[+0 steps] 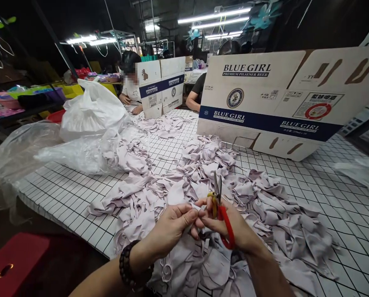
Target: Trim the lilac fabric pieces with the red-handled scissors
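Note:
My right hand (230, 222) is closed around a pair of scissors (226, 225) with red handles and some yellow at the pivot; the blades point up and away, slightly parted. Fingertips of my left hand (175, 225) pinch a small bit of pale lilac fabric (197, 208), close against the right fingers. A dark beaded bracelet (130, 264) circles my left wrist. Below and around both hands spreads a heap of pale lilac fabric pieces (141, 206) with thin straps. How much of the pinched piece lies between the fingers is hidden.
A large flattened-looking BLUE GIRL carton (252, 90) stands at the right, with a smaller carton (169, 88) farther back. White plastic bags (93, 111) sit on the left of the grid-patterned table (69, 194). Two people work beyond the cartons. A red stool (17, 260) is lower left.

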Demonstrator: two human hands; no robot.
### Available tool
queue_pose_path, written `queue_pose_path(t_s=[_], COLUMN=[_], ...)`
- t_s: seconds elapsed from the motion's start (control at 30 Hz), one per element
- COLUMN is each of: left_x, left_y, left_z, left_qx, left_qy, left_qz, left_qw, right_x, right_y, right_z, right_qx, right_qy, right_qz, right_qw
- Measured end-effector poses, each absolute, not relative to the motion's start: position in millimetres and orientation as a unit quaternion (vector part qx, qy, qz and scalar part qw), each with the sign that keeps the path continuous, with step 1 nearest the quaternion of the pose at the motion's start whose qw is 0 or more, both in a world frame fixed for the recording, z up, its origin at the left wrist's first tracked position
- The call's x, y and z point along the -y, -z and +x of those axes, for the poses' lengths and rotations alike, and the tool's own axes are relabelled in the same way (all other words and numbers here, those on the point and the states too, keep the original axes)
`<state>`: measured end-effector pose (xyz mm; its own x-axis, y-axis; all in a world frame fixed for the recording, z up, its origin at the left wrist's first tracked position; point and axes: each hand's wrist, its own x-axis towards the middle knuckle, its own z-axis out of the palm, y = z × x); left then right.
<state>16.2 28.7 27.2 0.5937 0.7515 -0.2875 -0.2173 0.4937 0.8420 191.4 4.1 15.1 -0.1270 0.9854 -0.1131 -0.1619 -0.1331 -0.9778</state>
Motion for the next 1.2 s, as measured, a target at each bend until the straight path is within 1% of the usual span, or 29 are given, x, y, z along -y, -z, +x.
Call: queue_pose_path(t_s=[0.1, 0.2, 0.27, 0.37, 0.4, 0.43, 0.47, 0.57, 0.63, 0.7, 0.8, 0.87, 0.93, 1.07, 1.2], left_x=[-24.5, -20.9, -19.7, -20.5, -21.2, -22.1, -23.0, -25.5, -26.8, -27.7, -27.9, -27.4, -26.8, -26.6, -28.0], left_y=[-25.4, -25.7, -27.3, -30.7, -31.4, -31.6, -31.2, -26.5, -22.0, -18.2, -15.6, -15.7, -16.3, -16.0, -13.0], left_z=[21.4, 21.4, 18.7, 15.0, 14.6, 14.8, 15.6, 19.6, 22.0, 23.3, 24.2, 25.2, 26.3, 26.9, 25.1], left_qx=[-0.322, -0.333, -0.357, -0.397, -0.399, -0.393, -0.381, -0.330, -0.321, -0.332, -0.343, -0.336, -0.324, -0.311, -0.306], left_qy=[-0.304, -0.327, -0.361, -0.429, -0.442, -0.445, -0.441, -0.404, -0.401, -0.408, -0.419, -0.430, -0.440, -0.442, -0.442], left_qz=[0.456, 0.527, 0.584, 0.663, 0.677, 0.683, 0.678, 0.616, 0.579, 0.573, 0.601, 0.632, 0.660, 0.688, 0.687], left_qw=[0.772, 0.710, 0.634, 0.468, 0.433, 0.426, 0.449, 0.590, 0.633, 0.628, 0.588, 0.551, 0.515, 0.484, 0.489], right_x=[4.3, -0.1, -3.3, -4.9, -5.0, -5.0, -5.1, -3.8, 0.2, 7.6, 22.5, 32.0, 39.1, 44.6, 43.7], right_y=[-4.4, -5.9, -10.1, -13.5, -12.9, -11.6, -9.6, -3.6, -3.2, -7.3, -18.9, -26.0, -30.2, -30.7, -29.1], right_z=[176.3, 169.2, 168.8, 168.4, 167.7, 166.8, 166.0, 167.0, 172.2, 180.7, 193.5, 198.0, 198.6, 194.8, 192.9], right_qx=[0.414, 0.393, 0.399, 0.416, 0.418, 0.422, 0.425, 0.436, 0.445, 0.476, 0.550, 0.589, 0.614, 0.638, 0.651], right_qy=[-0.581, -0.525, -0.499, -0.498, -0.505, -0.513, -0.521, -0.554, -0.565, -0.534, -0.405, -0.322, -0.265, -0.218, -0.192], right_qz=[-0.446, -0.455, -0.472, -0.491, -0.495, -0.493, -0.487, -0.459, -0.462, -0.508, -0.607, -0.646, -0.670, -0.694, -0.697], right_qw=[0.541, 0.603, 0.608, 0.581, 0.571, 0.562, 0.557, 0.540, 0.518, 0.479, 0.407, 0.363, 0.322, 0.253, 0.233])
